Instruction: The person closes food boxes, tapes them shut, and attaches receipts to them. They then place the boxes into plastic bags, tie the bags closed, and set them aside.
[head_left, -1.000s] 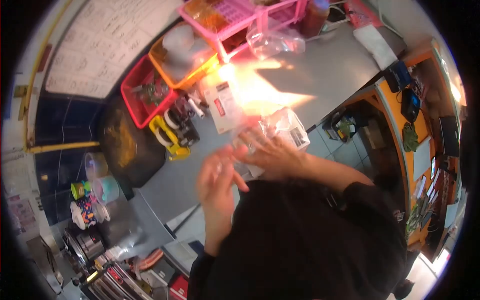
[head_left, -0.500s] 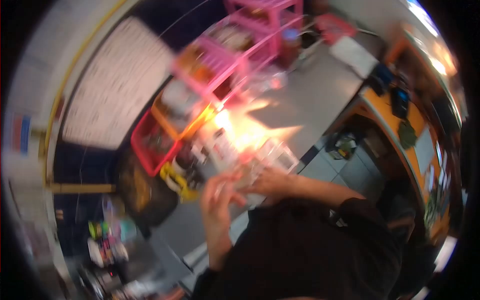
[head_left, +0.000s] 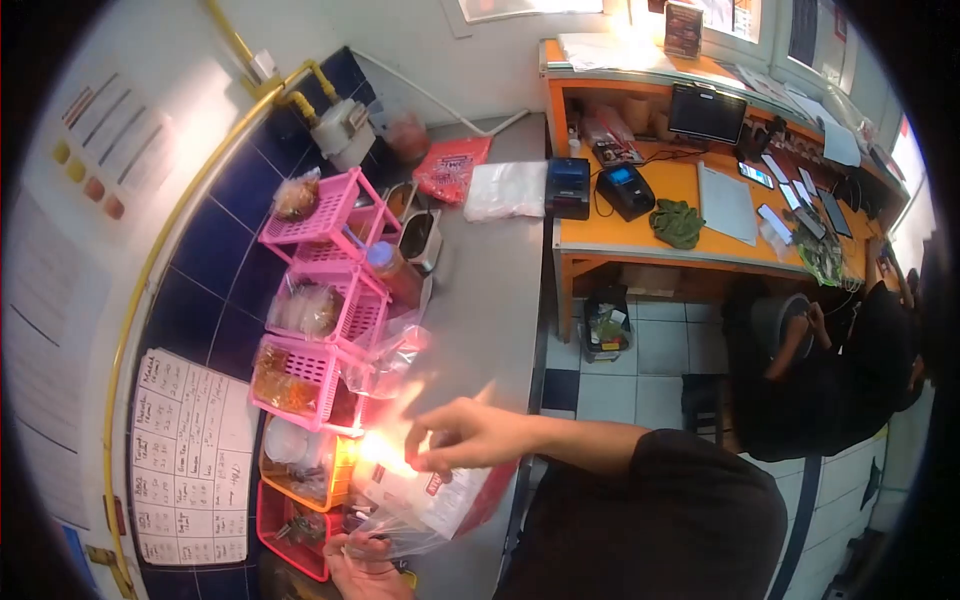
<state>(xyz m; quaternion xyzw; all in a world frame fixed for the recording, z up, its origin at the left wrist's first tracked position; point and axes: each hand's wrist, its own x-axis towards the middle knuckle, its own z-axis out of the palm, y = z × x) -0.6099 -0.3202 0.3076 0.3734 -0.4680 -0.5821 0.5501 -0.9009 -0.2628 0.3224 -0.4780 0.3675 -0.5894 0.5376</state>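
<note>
My right hand (head_left: 468, 434) is over a white printed package (head_left: 440, 500) on the steel counter, its fingertips pinched together; what they hold, if anything, is hidden. Lower down, my left hand (head_left: 368, 570) has its fingers curled on the edge of a clear plastic bag (head_left: 405, 535), which lies against the package. Bright light washes out the area left of my right fingertips. An orange basket (head_left: 350, 465) and a red basket (head_left: 262, 530) stand just left of the package.
Pink stacked baskets (head_left: 325, 385) with bagged items line the counter's left side, beside a bottle (head_left: 398, 280). Farther back are a red packet (head_left: 450, 170) and white bags (head_left: 505, 190). An orange desk (head_left: 640, 240) holds devices. People in dark clothes (head_left: 870, 370) are at the right.
The view has turned toward the desk and become sharper. My hands, close together before, are now apart, with the right one above the package and the left one lower at the bag.
</note>
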